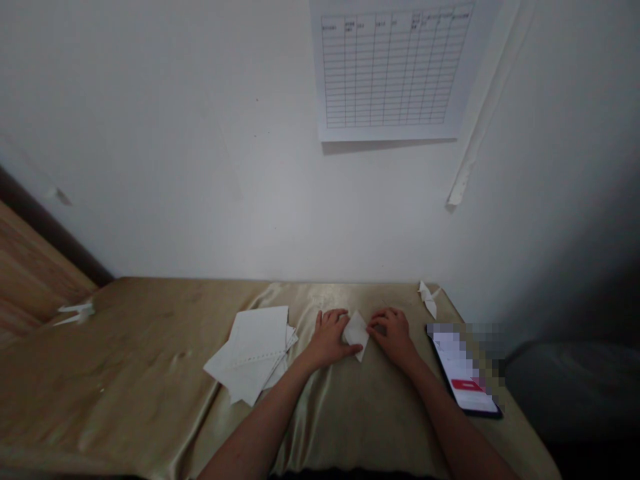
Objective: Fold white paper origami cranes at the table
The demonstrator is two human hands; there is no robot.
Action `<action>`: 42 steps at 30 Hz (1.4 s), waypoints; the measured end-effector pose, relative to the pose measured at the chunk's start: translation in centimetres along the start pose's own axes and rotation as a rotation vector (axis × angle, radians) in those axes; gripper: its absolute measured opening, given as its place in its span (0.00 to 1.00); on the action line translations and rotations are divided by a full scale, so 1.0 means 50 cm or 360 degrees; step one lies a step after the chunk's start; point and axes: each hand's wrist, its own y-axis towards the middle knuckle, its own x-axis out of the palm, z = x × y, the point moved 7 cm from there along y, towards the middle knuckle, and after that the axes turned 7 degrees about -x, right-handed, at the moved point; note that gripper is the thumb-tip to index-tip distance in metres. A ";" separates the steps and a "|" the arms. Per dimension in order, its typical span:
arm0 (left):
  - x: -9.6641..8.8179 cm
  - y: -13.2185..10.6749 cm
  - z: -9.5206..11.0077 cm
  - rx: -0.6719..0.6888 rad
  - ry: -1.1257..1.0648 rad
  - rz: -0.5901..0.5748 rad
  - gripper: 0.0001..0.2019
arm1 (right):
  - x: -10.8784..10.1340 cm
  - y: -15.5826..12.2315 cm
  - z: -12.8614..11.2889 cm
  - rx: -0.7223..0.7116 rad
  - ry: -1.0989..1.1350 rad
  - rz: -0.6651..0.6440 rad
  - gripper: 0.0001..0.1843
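Note:
A small white piece of folded paper (356, 331), kite-shaped with a point at top and bottom, lies on the cloth between my two hands. My left hand (330, 339) holds it from the left, thumb across its lower part and index finger by its upper left edge, the other fingers stretched over the cloth. At the paper's right corner, my right hand (394, 333) pinches the edge with thumb and index finger, its remaining fingers curled. To the left, beyond my left forearm, is a loose pile of white paper sheets (260, 340), some with a perforated edge.
A phone (470, 383) with a lit screen lies to the right, partly pixelated. Behind it sits a folded white paper figure (428, 300). White scraps (77, 311) lie far left on the satiny gold cloth (135, 373). A printed table sheet (390, 80) hangs on the wall.

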 end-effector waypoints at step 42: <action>-0.030 0.018 -0.003 0.0019 -0.0712 0.0457 0.08 | -0.009 -0.013 -0.046 -0.0291 0.0234 -0.0064 0.02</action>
